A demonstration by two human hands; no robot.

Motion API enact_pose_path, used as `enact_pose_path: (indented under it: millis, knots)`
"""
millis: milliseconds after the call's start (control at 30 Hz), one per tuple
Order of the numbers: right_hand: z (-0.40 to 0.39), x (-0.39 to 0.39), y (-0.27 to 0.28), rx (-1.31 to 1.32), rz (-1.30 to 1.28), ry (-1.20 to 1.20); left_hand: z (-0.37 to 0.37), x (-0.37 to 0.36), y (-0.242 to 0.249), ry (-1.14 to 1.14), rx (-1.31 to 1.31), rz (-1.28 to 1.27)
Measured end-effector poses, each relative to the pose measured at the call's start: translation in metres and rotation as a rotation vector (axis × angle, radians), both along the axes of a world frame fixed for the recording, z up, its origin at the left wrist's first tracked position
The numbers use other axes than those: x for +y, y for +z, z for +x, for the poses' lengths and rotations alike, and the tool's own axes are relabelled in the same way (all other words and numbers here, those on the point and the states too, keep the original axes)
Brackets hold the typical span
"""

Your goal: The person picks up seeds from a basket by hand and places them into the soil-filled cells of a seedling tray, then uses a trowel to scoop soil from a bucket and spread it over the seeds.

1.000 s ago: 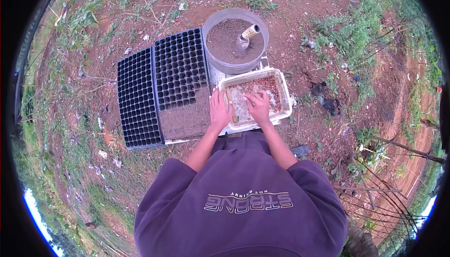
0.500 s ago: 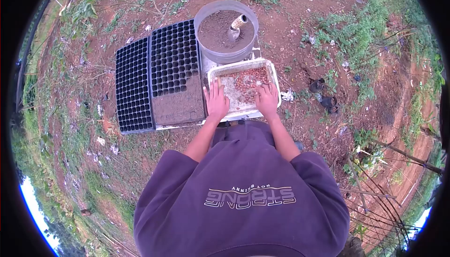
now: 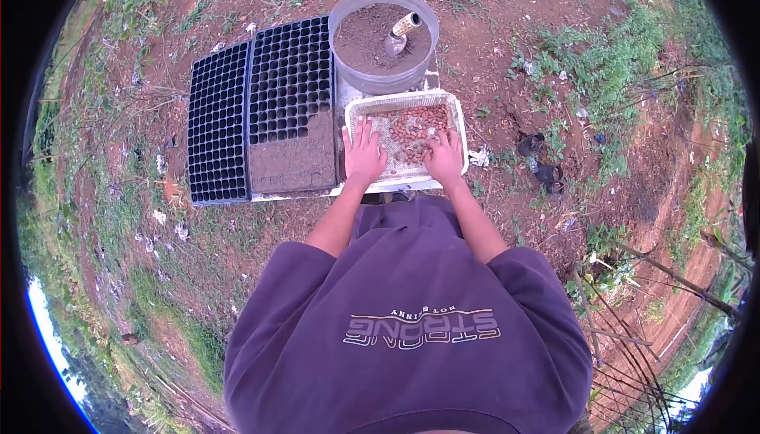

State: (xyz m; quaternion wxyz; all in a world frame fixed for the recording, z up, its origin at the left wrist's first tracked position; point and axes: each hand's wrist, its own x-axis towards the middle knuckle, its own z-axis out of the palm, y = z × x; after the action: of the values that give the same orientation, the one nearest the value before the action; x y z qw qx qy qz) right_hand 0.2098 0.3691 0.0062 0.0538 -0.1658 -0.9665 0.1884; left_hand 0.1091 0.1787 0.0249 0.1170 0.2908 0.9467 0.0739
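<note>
A white rectangular tray (image 3: 462, 149) holds many reddish-brown seeds (image 3: 416, 127), gathered mostly in its middle and right part. My left hand (image 3: 365, 154) rests over the tray's left wall with its fingers spread and nothing in it. At the right side of the tray, my right hand (image 3: 445, 159) touches the near edge of the seeds, its fingers apart and slightly bent. Left of the tray lies a black cell tray (image 3: 290, 70), whose near part is covered with brown soil (image 3: 293, 163).
Another black cell tray (image 3: 218, 125) lies at the far left. Behind the white tray stands a round grey container (image 3: 383, 83) of soil with a scoop (image 3: 401, 32) stuck in it. Dark shoes (image 3: 548, 173) lie on the ground at right, with thin branches (image 3: 681, 280) below.
The whole view has shifted a little, so the trays and container appear higher. My right hand's fingers have moved slightly among the seeds; my left hand stays at the tray's left side.
</note>
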Motion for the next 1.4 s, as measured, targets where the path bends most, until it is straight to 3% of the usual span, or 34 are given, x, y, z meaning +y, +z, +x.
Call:
enact_pose_path:
  millis: [267, 1033, 1100, 1267, 1400]
  knots:
    - [-0.012, 0.005, -0.008, -0.149, 0.041, 0.047, 0.000, 0.000, -0.005, -0.011, 0.036, -0.053]
    - [-0.023, 0.009, -0.025, -0.046, 0.086, 0.112, 0.000, 0.000, -0.007, -0.025, 0.038, -0.018]
    - [-0.023, 0.007, -0.018, 0.019, -0.062, 0.120, -0.001, -0.001, -0.005, -0.028, 0.033, -0.029]
    - [-0.035, -0.003, -0.005, 0.279, -0.299, 0.140, -0.005, -0.007, -0.012, 0.069, 0.032, 0.291]
    - [-0.044, -0.014, -0.002, 0.385, -0.448, 0.088, -0.006, -0.012, -0.013, 0.068, 0.106, 0.381]
